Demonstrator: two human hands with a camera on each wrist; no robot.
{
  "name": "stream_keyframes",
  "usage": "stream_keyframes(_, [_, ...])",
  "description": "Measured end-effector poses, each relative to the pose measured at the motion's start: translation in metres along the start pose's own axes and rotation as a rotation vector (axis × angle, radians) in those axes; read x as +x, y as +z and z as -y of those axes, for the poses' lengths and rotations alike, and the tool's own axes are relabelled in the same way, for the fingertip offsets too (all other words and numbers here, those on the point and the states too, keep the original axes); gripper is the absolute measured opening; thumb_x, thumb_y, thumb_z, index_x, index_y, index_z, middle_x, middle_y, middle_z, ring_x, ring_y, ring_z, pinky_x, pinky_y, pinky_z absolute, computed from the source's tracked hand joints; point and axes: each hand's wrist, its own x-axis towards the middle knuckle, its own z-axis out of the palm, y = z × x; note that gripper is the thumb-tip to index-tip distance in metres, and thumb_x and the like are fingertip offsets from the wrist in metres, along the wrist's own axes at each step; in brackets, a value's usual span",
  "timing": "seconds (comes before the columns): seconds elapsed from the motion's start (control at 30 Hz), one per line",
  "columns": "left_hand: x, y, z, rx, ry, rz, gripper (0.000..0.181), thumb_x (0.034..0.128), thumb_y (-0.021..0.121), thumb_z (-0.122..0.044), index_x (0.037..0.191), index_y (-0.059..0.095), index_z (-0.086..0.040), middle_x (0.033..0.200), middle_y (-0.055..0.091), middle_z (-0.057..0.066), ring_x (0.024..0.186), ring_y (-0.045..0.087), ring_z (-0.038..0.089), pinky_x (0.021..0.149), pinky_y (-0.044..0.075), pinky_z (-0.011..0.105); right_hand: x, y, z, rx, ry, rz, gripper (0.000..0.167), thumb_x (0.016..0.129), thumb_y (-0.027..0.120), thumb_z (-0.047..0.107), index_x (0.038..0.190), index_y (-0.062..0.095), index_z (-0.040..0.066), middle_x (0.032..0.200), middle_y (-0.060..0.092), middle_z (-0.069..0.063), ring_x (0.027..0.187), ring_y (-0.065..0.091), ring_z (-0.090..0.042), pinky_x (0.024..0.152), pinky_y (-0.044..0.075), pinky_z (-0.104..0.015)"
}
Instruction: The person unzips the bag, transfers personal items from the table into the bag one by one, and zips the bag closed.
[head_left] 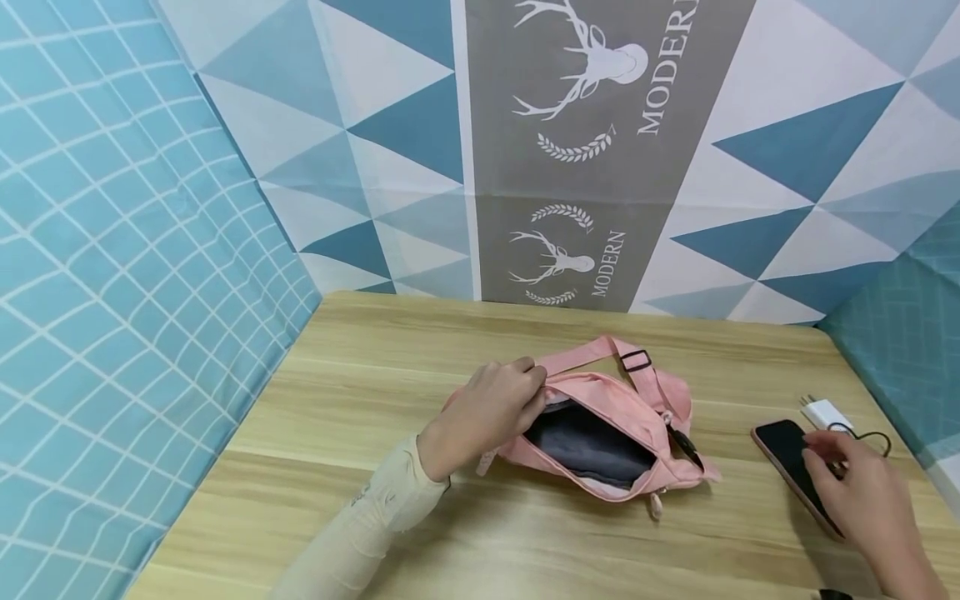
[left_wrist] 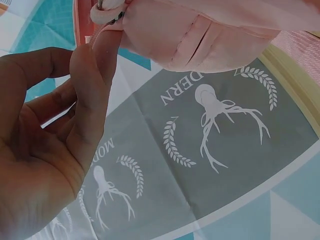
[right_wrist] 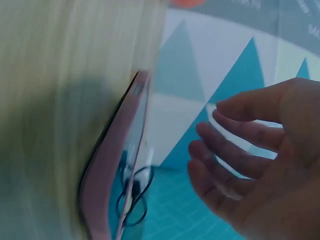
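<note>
A pink waist bag [head_left: 611, 402] lies on the table with its zipped mouth spread wide, showing a dark grey lining [head_left: 588, 446]. My left hand [head_left: 491, 412] pinches the bag's rim at its left end between thumb and fingers. In the left wrist view, the thumb and fingers [left_wrist: 97, 65] hold the fabric beside the zip. Over at the right, a phone [head_left: 787, 450] with a pink case lies screen up. Just over it hovers my right hand [head_left: 862, 492], fingers loosely bent and holding nothing. The right wrist view shows a gap between this hand [right_wrist: 280, 145] and the phone [right_wrist: 112, 170].
Beyond the phone sit a white charger plug [head_left: 827, 414] and a thin black cable [head_left: 881, 435]. The bag's strap [head_left: 581, 357] with a black buckle trails behind it. Patterned cloth walls [head_left: 390, 150] stand at the table's back and sides. A small dark object [head_left: 834, 594] shows at the bottom edge.
</note>
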Motion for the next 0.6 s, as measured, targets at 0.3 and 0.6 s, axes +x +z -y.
stream_keyframes(0.3, [-0.001,0.002,0.0,0.003,0.005,0.011,0.015,0.0939,0.062,-0.013,0.079,0.061,-0.01,0.073,0.054,-0.001,0.05,0.045,0.009,0.045,0.039,0.023,0.006,0.011,-0.029,-0.153,-0.03,0.154,0.042,0.085,0.073,0.012,0.11,0.057,-0.019,0.11,0.055,-0.044,0.1,0.049,-0.061,0.081,0.037,-0.068])
stream_keyframes(0.6, [-0.001,0.002,-0.001,0.016,0.021,0.013,0.015,0.0936,0.061,-0.012,0.079,0.061,-0.011,0.074,0.055,-0.001,0.051,0.045,0.009,0.046,0.039,0.024,0.004,0.018,-0.036,-0.171,-0.014,0.187,0.049,0.092,0.071,0.026,0.115,0.055,-0.015,0.114,0.046,-0.05,0.105,0.039,-0.064,0.089,0.028,-0.071])
